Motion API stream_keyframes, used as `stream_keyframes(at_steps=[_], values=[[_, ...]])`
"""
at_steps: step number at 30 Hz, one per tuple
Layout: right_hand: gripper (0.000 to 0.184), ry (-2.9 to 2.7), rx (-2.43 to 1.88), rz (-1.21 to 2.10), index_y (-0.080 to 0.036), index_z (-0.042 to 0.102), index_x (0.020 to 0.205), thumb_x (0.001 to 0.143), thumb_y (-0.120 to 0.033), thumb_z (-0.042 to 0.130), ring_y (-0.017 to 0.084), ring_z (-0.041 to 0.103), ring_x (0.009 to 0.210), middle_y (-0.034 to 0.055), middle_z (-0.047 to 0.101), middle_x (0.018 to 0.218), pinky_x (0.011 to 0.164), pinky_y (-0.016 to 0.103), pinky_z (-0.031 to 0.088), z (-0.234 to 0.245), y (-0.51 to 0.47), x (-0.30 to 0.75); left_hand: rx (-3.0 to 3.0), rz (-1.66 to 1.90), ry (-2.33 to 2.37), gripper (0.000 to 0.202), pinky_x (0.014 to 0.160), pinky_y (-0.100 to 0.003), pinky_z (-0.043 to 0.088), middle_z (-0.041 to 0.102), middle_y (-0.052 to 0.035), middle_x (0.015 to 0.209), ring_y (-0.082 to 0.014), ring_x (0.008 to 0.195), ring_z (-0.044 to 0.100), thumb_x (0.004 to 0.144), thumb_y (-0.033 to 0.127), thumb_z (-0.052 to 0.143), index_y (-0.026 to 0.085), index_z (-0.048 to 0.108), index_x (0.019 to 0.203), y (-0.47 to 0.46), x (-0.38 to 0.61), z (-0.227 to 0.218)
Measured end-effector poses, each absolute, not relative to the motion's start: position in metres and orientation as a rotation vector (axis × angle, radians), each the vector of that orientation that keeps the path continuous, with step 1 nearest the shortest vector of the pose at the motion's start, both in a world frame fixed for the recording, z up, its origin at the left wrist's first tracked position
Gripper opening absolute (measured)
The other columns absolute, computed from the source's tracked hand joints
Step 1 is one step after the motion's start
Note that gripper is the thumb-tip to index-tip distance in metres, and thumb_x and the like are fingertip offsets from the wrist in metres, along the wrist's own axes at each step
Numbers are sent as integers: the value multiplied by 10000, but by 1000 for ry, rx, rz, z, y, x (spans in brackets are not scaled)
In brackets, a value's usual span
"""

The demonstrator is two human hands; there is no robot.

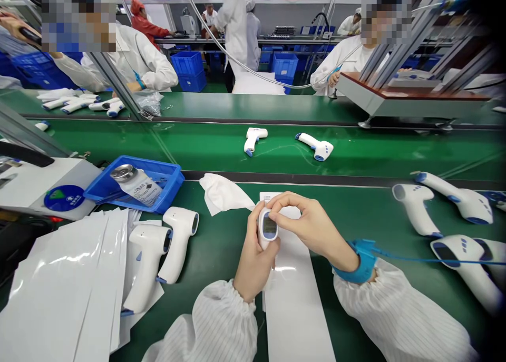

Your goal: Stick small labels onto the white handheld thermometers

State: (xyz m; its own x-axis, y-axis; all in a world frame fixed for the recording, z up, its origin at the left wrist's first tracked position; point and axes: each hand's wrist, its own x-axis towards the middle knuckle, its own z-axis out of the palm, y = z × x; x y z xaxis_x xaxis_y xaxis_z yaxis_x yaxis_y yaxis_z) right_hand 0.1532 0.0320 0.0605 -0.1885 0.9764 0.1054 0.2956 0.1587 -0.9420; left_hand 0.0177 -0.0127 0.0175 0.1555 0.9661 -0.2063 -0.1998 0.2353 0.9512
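My left hand [253,256] is wrapped round a white infrared thermometer [268,227] with a small blue-rimmed screen facing me. My right hand [308,222] curls over the thermometer's top, fingertips pinching at its head; a blue wrist strap [361,259] sits on that wrist. Under both hands lies a long white plastic bag [294,293] on the green bench [221,246]. A crumpled white cloth [223,193] lies just behind the hands.
Two white thermometers [158,256] lie at my left on a stack of white bags [59,288]. A blue tray [166,180] holds a bottle [136,183]. Three thermometers [446,209] lie at right; two more [288,140] sit on the conveyor [356,151]. Other workers stand beyond.
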Motion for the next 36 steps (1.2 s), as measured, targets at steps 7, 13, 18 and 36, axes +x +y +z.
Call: stream_keyframes(at_steps=[7, 13, 18, 36], values=[[84, -1628, -1249, 1062, -230, 662, 722, 803, -207, 667, 206, 673, 970, 12, 724, 926, 931, 357, 487, 59, 31, 152, 948, 1033, 1044, 653, 442, -199, 454, 480, -22, 1429, -68, 612, 503, 867, 158, 567, 410, 354, 1430, -13, 17, 17], [80, -1621, -1249, 1057, -228, 671, 724, 802, -208, 673, 205, 669, 981, 12, 722, 931, 933, 356, 482, 58, 32, 151, 940, 1030, 1047, 674, 437, -203, 461, 477, -52, 1413, -59, 595, 499, 855, 170, 580, 380, 338, 1448, -13, 17, 18], [75, -1617, -1246, 1062, -228, 674, 730, 805, -230, 678, 207, 671, 971, 18, 721, 942, 928, 362, 491, 56, 32, 151, 932, 1010, 1064, 677, 430, -211, 451, 532, -55, 1320, -39, 524, 464, 846, 169, 580, 363, 331, 1445, -12, 17, 19], [72, -1608, -1248, 1045, -229, 674, 724, 795, -215, 670, 211, 679, 973, 21, 726, 931, 913, 361, 507, 56, 31, 150, 746, 970, 980, 583, 451, -215, 395, 510, 25, 794, -68, 468, 439, 916, 297, 455, 355, 307, 1478, -15, 13, 25]])
